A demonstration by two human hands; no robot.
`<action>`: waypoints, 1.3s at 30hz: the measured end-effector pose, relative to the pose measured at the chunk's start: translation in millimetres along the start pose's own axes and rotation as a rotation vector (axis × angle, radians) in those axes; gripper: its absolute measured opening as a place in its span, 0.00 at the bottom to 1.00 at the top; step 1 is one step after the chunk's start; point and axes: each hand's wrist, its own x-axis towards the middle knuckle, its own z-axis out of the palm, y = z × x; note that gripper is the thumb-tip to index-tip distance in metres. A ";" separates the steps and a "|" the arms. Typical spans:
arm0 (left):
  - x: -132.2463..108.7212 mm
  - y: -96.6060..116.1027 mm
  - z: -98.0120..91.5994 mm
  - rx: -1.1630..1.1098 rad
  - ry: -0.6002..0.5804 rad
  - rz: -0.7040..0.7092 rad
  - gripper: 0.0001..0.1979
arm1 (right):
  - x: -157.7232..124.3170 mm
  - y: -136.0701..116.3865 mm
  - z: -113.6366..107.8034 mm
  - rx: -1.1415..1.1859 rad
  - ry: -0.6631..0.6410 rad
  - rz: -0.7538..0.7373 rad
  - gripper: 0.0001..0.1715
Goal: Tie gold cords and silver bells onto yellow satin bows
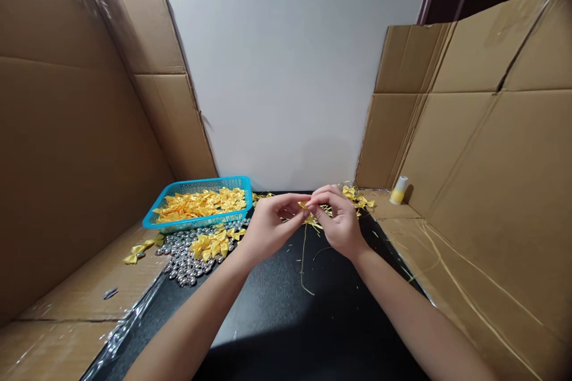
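Note:
Over the black tabletop my left hand [273,223] and my right hand [339,221] meet, fingertips pinched together. Between them is a small yellow ribbon bow [302,206], mostly covered by the fingers. A thin yellowish thread [303,259] dangles below the fingertips, its lower end curving to the right. Which fingers press on ribbon and which on thread is too small to make out. Behind the right hand lie more yellow bows [360,199] and cut bits of thread.
At the back left stands a blue basket [152,220] full of yellow bows. In front of it are silver beads [183,262] with several bows on top. A yellow-and-white thread spool [398,190] stands at right. Cardboard walls [491,161] flank both sides; loose strands [465,297] hang right.

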 end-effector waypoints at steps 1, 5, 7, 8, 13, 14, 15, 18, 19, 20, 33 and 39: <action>1.8 -3.5 -0.8 -0.022 -0.026 -0.024 0.14 | -1.5 4.0 3.3 0.043 0.018 0.044 0.06; 8.3 -16.4 -5.1 -0.028 -0.104 -0.126 0.16 | -6.5 18.1 13.2 0.140 0.053 0.144 0.10; 11.6 -23.3 -5.8 0.019 -0.135 -0.188 0.16 | -6.4 20.6 14.4 0.179 0.073 0.172 0.11; 13.4 -27.6 -5.7 0.038 -0.150 -0.214 0.16 | -5.2 20.3 13.4 0.198 0.087 0.181 0.11; 21.6 -59.9 -0.7 0.064 -0.232 -0.284 0.13 | 13.2 6.4 -15.6 0.281 0.214 0.182 0.10; 22.6 -67.1 0.8 0.063 -0.249 -0.298 0.12 | 18.2 2.0 -26.3 0.298 0.244 0.184 0.09; 23.3 -73.7 2.4 0.059 -0.268 -0.312 0.12 | 23.0 -2.4 -37.9 0.351 0.298 0.175 0.10; 23.3 -86.5 7.7 0.025 -0.339 -0.342 0.11 | 33.6 -13.7 -72.2 0.434 0.378 0.133 0.11; 22.7 -88.0 9.4 0.008 -0.366 -0.348 0.11 | 35.4 -15.9 -81.4 0.452 0.390 0.136 0.11; 21.9 -88.4 11.0 -0.009 -0.393 -0.351 0.12 | 36.5 -17.0 -88.8 0.471 0.407 0.142 0.11; 15.1 -80.1 14.1 -0.094 -0.670 -0.342 0.13 | 38.1 -5.6 -108.5 0.518 0.472 0.346 0.06; 16.2 -82.0 13.5 -0.123 -0.734 -0.368 0.14 | 36.2 -13.3 -98.7 0.497 0.386 0.397 0.07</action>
